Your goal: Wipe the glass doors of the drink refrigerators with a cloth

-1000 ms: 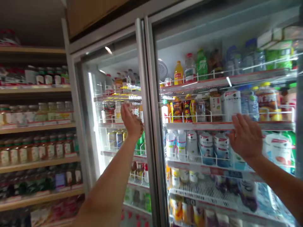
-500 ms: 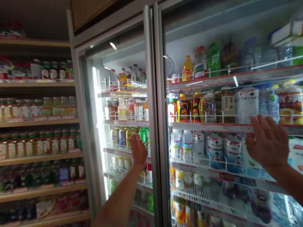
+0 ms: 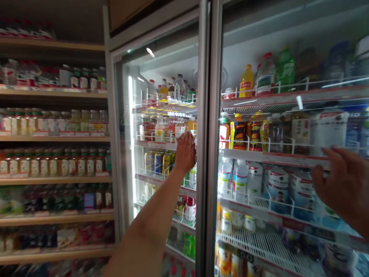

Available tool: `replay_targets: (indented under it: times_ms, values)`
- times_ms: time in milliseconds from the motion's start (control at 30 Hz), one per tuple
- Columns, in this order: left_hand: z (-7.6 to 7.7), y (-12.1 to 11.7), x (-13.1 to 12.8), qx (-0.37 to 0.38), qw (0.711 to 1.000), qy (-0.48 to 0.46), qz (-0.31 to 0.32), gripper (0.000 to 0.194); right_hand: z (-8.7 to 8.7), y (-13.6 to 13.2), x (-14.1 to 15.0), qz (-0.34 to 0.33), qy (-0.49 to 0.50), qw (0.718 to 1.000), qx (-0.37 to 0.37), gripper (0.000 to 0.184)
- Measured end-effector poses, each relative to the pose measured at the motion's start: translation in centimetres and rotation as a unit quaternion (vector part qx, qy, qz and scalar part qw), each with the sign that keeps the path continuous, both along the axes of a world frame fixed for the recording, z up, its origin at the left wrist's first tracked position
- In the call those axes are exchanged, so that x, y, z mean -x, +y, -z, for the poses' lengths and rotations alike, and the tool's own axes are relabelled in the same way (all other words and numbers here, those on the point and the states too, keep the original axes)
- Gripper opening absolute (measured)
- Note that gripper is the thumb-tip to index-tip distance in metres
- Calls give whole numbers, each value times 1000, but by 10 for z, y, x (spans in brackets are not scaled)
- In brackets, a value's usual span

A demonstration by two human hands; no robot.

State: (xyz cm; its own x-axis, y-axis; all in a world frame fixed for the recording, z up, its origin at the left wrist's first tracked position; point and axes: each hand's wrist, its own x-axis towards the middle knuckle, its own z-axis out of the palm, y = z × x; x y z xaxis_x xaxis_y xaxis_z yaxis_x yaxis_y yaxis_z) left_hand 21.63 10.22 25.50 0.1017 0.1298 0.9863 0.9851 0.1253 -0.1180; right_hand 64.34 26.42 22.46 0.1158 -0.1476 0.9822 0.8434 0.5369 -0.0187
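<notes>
My left hand [image 3: 185,153] is raised in front of the left glass door [image 3: 161,46] of a drinks cooler, near the door's right frame. Its fingers are bent and pressed together; something pale shows at the fingertips, too small to make out. Whether it touches the glass I cannot tell. My right hand [image 3: 344,186], somewhat blurred, is up before the right door, with its thumb apart and fingers stretched forward. It holds nothing that I can see. Behind it stand large white-labelled bottles [image 3: 331,127] and blue-white bottles [image 3: 278,188] on wire-fronted shelves.
A vertical metal door frame [image 3: 203,115] runs between the two doors. Left of the cooler, wooden shelves [image 3: 57,179] hold rows of small bottles [image 3: 53,167]. Inside the cooler are cans [image 3: 158,163], a yellow-orange bottle [image 3: 246,81] and a green bottle [image 3: 286,69].
The view has swung left, so the shelves and cooler sit further right. My left hand has moved up and its fingers have bent more. My right hand has turned and sits nearer the right edge.
</notes>
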Motion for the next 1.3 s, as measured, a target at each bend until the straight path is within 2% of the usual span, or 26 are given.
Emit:
replay_targets:
  times_ms: [100, 167, 267, 367, 433, 467, 533, 633, 700, 733, 800, 867, 967, 1033, 1100, 1133, 1200, 1300]
  values:
    - [8, -3, 6, -6, 1000, 8, 0, 60, -5, -16, 42, -85, -147, 983, -68, 52]
    - [23, -6, 13, -9, 1000, 4, -2, 62, -9, -42, 78, -124, -227, 962, -93, 54]
    - [59, -17, 31, -9, 1000, 4, -14, 64, -8, -96, 139, -209, -328, 916, -97, 57]
    - [97, -37, 63, -5, 999, 28, -26, 65, 2, -144, 205, -307, -387, 865, -88, 58]
    - [107, -52, 93, -2, 999, 41, -27, 65, 10, -164, 251, -361, -392, 844, -58, 64]
    - [103, -59, 110, -1, 999, 39, -28, 64, 14, -170, 275, -377, -385, 841, -38, 68]
    - [76, -70, 143, -14, 999, 13, -33, 63, 20, -174, 320, -376, -351, 858, 5, 74]
    - [5, -78, 185, -63, 997, -43, -33, 60, 22, -169, 374, -317, -261, 910, 57, 77]
    - [-43, -76, 198, -76, 996, -47, -25, 60, 22, -164, 398, -277, -223, 932, 72, 79]
    - [-62, -74, 199, -80, 996, -44, -22, 60, 23, -162, 405, -260, -214, 939, 70, 80]
    - [-83, -67, 189, -85, 996, -32, -15, 59, 25, -160, 413, -222, -210, 950, 62, 82]
    - [-83, -59, 169, -82, 997, -7, -10, 59, 28, -163, 414, -170, -214, 960, 55, 83]
    - [-54, -53, 138, -49, 997, 59, -6, 60, 27, -168, 408, -104, -225, 968, 38, 77]
    - [-33, -55, 128, -17, 994, 109, -10, 59, 18, -171, 399, -100, -220, 970, 22, 67]
    - [-23, -61, 131, 20, 988, 149, -16, 57, 0, -171, 390, -122, -210, 970, 17, 55]
    - [-24, -65, 137, 39, 987, 158, -17, 56, -10, -170, 386, -135, -201, 970, 21, 52]
    - [-36, -72, 157, 52, 990, 131, -10, 55, -31, -166, 380, -148, -182, 971, 37, 53]
    - [-63, -76, 188, -31, 999, -28, 5, 58, -49, -160, 381, -138, -183, 971, 70, 62]
